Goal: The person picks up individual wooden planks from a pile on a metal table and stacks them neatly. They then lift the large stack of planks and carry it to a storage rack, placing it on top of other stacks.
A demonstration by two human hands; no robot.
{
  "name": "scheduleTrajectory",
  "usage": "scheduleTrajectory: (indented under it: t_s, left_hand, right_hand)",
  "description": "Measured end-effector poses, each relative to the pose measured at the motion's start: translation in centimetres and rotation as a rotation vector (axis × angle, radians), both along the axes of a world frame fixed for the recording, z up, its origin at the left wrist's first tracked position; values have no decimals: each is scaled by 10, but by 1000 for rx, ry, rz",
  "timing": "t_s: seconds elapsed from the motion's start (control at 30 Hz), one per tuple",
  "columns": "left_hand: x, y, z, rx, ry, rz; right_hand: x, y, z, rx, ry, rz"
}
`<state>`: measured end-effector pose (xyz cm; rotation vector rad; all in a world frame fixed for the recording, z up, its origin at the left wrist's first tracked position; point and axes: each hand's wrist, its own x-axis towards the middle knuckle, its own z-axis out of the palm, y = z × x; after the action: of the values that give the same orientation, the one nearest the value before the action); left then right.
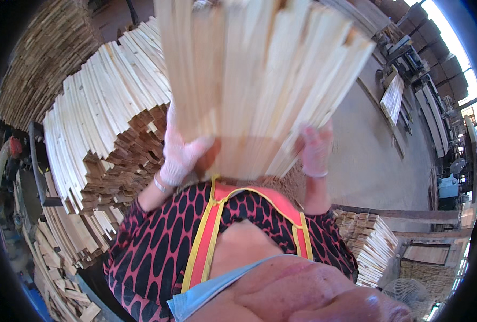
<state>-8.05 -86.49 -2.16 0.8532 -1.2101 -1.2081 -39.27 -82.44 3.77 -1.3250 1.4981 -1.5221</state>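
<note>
Before my chest rises a bundle of light wooden strips (246, 92), its lower end close to my red apron with yellow edging (258, 189). My left hand (184, 155), in a whitish knit glove, grips the bundle's left side near the bottom. On the opposite side my right hand (316, 149), gloved alike, holds the outer strips. The strips fan apart toward the top and look slightly blurred. The fingers behind the wood are partly hidden. Left of the bundle lies a large stack of pale strips (101, 96), their cut ends facing me.
A taller wood stack (45, 60) stands at the far left. Loose offcuts (69, 285) lie at the lower left beside a metal post (39, 165). Boards (393, 100) lie across the concrete floor (367, 161) to the right. Another strip stack (371, 245) and a fan (405, 296) stand lower right.
</note>
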Motion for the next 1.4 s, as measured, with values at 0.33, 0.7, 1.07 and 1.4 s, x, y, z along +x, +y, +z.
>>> scheduleTrajectory:
  t_s: [0.33, 0.7, 1.07, 1.4]
  left_hand:
    - [-154, -287, 165, -921, -324, 156]
    - [-348, -496, 178, -576, -63, 335]
    - [-393, -511, 189, -534, 4, 285]
    - [-407, -555, 116, -487, 41, 279]
  right_hand:
    - [-202, -272, 192, -652, -90, -8]
    - [-390, -592, 147, -514, -280, 439]
    - [-416, -658, 92, -225, -129, 436]
    - [-421, -695, 57, -180, -389, 662]
